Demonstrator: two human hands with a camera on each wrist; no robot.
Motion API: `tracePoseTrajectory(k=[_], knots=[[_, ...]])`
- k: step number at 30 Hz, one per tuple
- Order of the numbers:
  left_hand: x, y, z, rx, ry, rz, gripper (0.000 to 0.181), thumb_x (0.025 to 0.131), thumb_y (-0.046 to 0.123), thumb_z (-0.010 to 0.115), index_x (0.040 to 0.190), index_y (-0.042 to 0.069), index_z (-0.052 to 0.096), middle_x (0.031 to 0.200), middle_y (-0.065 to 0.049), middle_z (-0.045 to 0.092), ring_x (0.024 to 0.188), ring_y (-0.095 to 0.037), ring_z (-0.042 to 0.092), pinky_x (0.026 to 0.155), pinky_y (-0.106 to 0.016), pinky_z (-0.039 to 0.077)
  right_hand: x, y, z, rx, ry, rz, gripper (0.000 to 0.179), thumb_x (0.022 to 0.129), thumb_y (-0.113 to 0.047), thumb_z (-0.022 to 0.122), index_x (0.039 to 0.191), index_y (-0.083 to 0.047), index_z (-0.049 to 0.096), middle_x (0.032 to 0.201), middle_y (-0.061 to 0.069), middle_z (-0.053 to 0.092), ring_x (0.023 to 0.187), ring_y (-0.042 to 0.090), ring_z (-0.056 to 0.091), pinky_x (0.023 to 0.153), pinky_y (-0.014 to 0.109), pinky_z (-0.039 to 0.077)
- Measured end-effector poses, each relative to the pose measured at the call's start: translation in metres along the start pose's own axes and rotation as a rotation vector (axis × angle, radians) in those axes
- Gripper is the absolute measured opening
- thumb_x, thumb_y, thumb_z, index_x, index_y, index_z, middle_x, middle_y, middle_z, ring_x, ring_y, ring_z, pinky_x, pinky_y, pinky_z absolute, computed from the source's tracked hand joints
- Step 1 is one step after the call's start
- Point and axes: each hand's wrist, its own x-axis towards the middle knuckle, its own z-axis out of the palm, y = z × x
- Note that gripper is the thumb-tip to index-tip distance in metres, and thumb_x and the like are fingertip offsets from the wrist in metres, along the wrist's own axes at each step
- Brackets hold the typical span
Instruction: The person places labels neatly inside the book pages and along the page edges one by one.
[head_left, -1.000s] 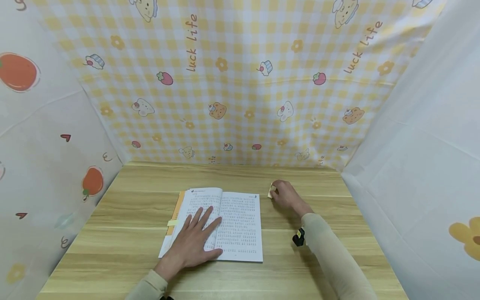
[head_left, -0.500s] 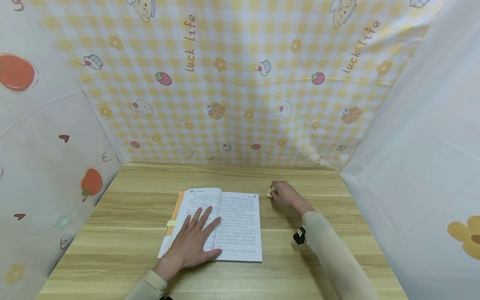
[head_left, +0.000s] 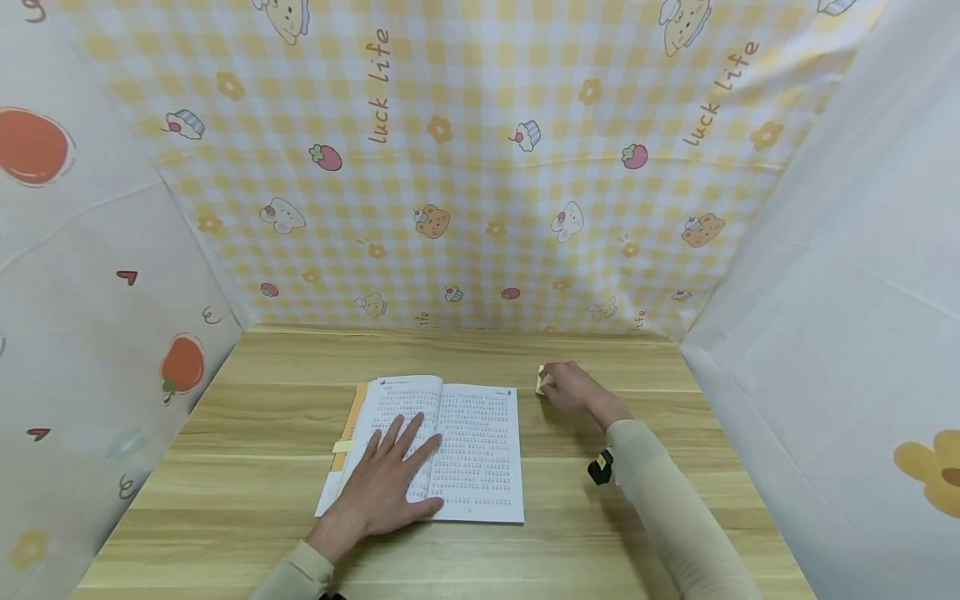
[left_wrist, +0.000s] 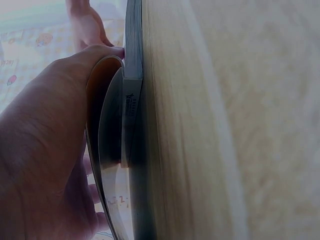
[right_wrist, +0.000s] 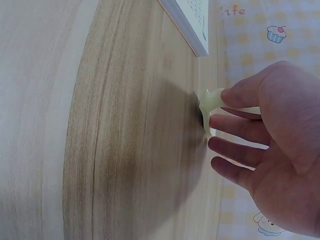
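An open book lies on the wooden table, its printed pages facing up. My left hand rests spread over the left page, thumb near the bottom edge. In the left wrist view the pages bow up beside the left hand. To the right of the book, my right hand pinches a pale yellow sticky note at the table surface. Seen from the right wrist, the sticky note curls up between thumb and index finger of the right hand; the other fingers extend below.
A pale yellow tab sticks out from the book's left edge, over an orange cover flap. The wooden table reaches back to a checked curtain, with white cloth on both sides.
My right hand has shifted very slightly to the right, still pinching the sticky note. The left hand stays in place on the book.
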Motion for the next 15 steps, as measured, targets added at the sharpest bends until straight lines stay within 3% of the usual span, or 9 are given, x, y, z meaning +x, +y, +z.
tracePoseTrajectory(k=[8, 11, 15], knots=[[-0.0002, -0.0001, 0.0004, -0.005, -0.001, 0.003, 0.096, 0.097, 0.077, 0.071, 0.174, 0.025, 0.047, 0.191, -0.013, 0.022, 0.176, -0.049, 0.022, 0.137, -0.079, 0.026, 0.0, -0.0004, -0.0039, 0.025, -0.024, 0.001, 0.035, 0.105, -0.013, 0.064, 0.132, 0.006, 0.073, 0.119, 0.019, 0.079, 0.071, 0.016, 0.058, 0.065, 0.028, 0.05], [0.0, -0.0002, 0.0003, -0.006, 0.001, 0.007, 0.096, 0.097, 0.077, 0.071, 0.174, 0.025, 0.047, 0.19, -0.014, 0.022, 0.176, -0.049, 0.023, 0.137, -0.079, 0.026, 0.0008, 0.0014, -0.004, 0.017, -0.027, 0.005, 0.04, 0.102, -0.016, 0.063, 0.136, 0.005, 0.073, 0.133, 0.022, 0.079, 0.081, 0.021, 0.064, 0.077, 0.036, 0.058], [0.0002, -0.0004, 0.0003, -0.005, 0.004, 0.013, 0.095, 0.097, 0.077, 0.071, 0.173, 0.024, 0.047, 0.19, -0.015, 0.023, 0.175, -0.05, 0.023, 0.136, -0.08, 0.026, 0.0012, 0.0031, -0.0042, 0.007, -0.032, 0.006, 0.046, 0.101, -0.019, 0.063, 0.14, 0.005, 0.071, 0.144, 0.024, 0.076, 0.111, 0.032, 0.074, 0.106, 0.053, 0.063]])
